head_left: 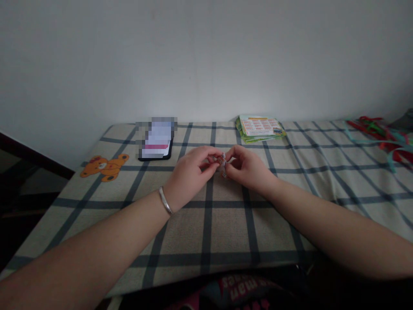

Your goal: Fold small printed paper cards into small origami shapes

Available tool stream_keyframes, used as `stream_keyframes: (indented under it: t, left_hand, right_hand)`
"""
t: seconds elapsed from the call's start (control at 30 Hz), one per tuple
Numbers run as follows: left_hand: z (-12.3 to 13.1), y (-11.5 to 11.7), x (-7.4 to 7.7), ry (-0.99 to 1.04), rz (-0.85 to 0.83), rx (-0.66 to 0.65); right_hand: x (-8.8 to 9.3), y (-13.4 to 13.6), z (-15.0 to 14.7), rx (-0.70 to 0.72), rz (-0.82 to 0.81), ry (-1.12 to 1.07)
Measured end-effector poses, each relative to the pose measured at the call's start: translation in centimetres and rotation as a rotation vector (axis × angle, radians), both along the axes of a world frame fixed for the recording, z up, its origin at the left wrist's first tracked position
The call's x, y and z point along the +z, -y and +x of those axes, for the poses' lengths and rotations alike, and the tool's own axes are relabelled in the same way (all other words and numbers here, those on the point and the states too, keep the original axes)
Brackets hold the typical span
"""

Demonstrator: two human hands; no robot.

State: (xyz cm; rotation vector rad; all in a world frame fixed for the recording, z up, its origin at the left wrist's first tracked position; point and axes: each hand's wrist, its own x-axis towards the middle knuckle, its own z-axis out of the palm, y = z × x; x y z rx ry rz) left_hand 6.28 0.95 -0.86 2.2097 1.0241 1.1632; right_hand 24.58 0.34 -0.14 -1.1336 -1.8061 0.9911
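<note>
My left hand (190, 172) and my right hand (247, 168) meet over the middle of the checked tablecloth (226, 215). Both pinch a small folded piece of patterned paper (222, 162) between thumb and fingertips, just above the cloth. The paper is reddish and white and mostly hidden by my fingers. A silver bangle (165, 201) sits on my left wrist.
A black phone (156, 144) with a lit screen lies at the back left. A stack of green-edged printed paper sheets (260, 128) lies at the back centre. Red and green ribbons (383, 135) trail at the far right. A bear print (105, 166) marks the cloth's left side. A white wall stands behind.
</note>
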Motion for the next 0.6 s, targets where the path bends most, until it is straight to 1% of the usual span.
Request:
stream_keyframes:
  t: [0.2, 0.33, 0.47, 0.6]
  left_hand:
    - [0.39, 0.2, -0.02, 0.046, -0.028, -0.039]
    - [0.5, 0.25, -0.15, 0.034, -0.044, -0.024]
    - [0.53, 0.48, -0.18, -0.039, -0.043, 0.007]
    - [0.46, 0.58, -0.14, -0.099, -0.008, 0.033]
  right_hand:
    - [-0.15, -0.02, -0.08, 0.002, -0.002, -0.049]
    - [-0.5, -0.2, -0.01, 0.004, -0.006, 0.0]
    - [-0.71, -0.34, -0.01, -0.009, 0.031, 0.046]
    - [-0.57, -0.34, -0.05, -0.037, 0.062, 0.072]
